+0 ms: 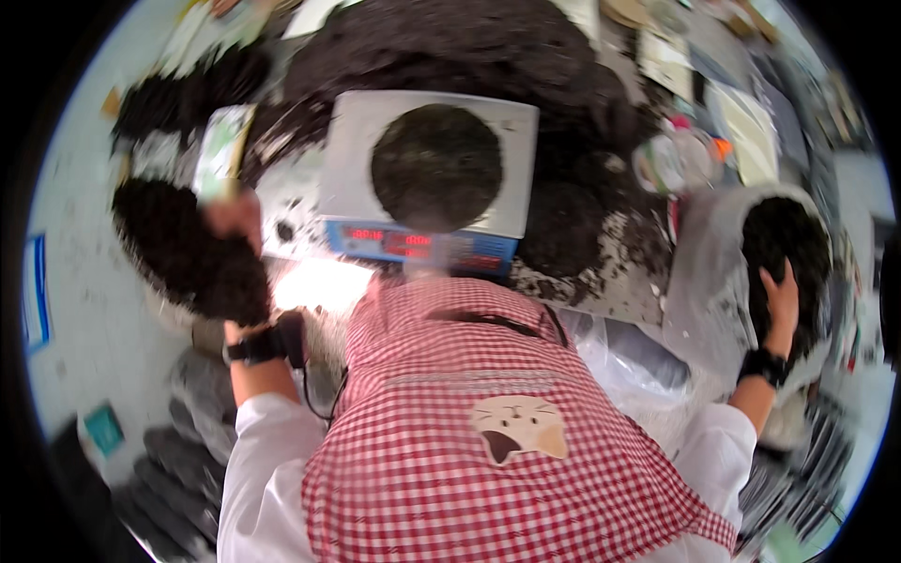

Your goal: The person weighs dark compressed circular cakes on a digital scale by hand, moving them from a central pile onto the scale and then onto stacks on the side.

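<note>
My left hand [236, 218], partly blurred, grips a thick, ragged disc of dried seaweed [188, 253] held up at the left; the disc hides most of the palm. At the right, my right hand [781, 302] lies against dark dried seaweed [784, 235] in a translucent plastic bag [709, 272], thumb and forefinger spread apart. Between my hands stands a digital scale [338, 202] with a steel pan, a blue front and a lit red display. A round, flat seaweed disc [438, 169] lies on its pan.
Behind the scale rises a big heap of seaweed discs [450, 47]. Dark crumbs litter the table [633, 272]. Clear plastic containers [676, 159] stand near the bag, and a green-and-white packet [223, 150] lies at the left. Stacked dark bundles [178, 479] sit low on the left.
</note>
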A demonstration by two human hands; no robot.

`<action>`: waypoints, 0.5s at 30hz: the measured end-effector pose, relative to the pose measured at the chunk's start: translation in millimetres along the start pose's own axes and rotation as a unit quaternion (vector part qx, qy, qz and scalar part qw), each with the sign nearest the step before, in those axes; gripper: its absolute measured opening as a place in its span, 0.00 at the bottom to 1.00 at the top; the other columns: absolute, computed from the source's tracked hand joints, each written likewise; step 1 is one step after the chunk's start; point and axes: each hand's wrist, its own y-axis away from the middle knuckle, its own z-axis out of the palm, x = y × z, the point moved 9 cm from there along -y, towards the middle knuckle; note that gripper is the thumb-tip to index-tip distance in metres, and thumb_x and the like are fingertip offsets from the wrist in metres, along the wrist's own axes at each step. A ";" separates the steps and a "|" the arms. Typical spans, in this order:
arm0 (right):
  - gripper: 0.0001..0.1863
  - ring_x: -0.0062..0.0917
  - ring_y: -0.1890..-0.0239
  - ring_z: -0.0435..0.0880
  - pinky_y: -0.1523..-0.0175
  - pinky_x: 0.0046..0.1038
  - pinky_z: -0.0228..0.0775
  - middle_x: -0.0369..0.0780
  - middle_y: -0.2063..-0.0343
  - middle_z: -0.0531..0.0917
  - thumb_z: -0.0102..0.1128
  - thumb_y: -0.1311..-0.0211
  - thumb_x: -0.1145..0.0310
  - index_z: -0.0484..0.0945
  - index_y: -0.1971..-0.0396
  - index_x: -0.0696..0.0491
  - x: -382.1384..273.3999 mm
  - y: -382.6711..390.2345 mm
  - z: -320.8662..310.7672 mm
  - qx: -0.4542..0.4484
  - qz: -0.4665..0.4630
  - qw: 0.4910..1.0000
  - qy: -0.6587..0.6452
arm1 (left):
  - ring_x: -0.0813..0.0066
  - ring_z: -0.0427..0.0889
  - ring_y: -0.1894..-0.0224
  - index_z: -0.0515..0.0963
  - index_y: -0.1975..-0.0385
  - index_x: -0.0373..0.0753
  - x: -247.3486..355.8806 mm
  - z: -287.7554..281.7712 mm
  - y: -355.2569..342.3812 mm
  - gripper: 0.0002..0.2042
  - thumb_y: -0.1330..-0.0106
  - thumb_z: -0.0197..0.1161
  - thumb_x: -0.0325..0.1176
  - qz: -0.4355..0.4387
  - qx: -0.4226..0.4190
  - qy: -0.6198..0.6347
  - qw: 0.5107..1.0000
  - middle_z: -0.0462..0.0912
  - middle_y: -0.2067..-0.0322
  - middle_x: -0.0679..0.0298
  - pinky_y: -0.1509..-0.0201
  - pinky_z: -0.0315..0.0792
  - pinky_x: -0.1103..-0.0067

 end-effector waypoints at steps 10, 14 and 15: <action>0.38 0.38 0.37 0.64 0.34 0.34 0.54 0.48 0.40 0.67 0.69 0.54 0.66 0.64 0.40 0.55 -421.9 89.1 -19.3 -0.029 -0.346 0.890 -0.295 | 0.66 0.73 0.64 0.63 0.77 0.41 3.6 -16.2 38.9 0.08 0.36 0.50 0.32 -0.013 0.079 -0.028 0.996 0.69 0.82 0.66 0.37 0.60 0.69; 0.47 0.39 0.33 0.56 0.31 0.36 0.49 0.46 0.36 0.59 0.72 0.60 0.58 0.60 0.37 0.53 -541.7 144.4 14.0 -0.081 -0.442 0.858 -0.248 | 0.67 0.73 0.64 0.63 0.75 0.39 -2.8 -10.0 21.9 0.08 0.35 0.49 0.32 -0.014 0.079 -0.010 0.997 0.68 0.82 0.66 0.37 0.61 0.70; 0.48 0.39 0.32 0.55 0.31 0.37 0.48 0.46 0.36 0.59 0.73 0.61 0.57 0.60 0.37 0.53 -561.3 156.3 27.1 -0.107 -0.449 0.856 -0.233 | 0.67 0.73 0.64 0.63 0.75 0.39 7.1 -20.3 22.8 0.08 0.34 0.49 0.33 -0.006 0.092 -0.013 0.996 0.68 0.82 0.66 0.37 0.61 0.70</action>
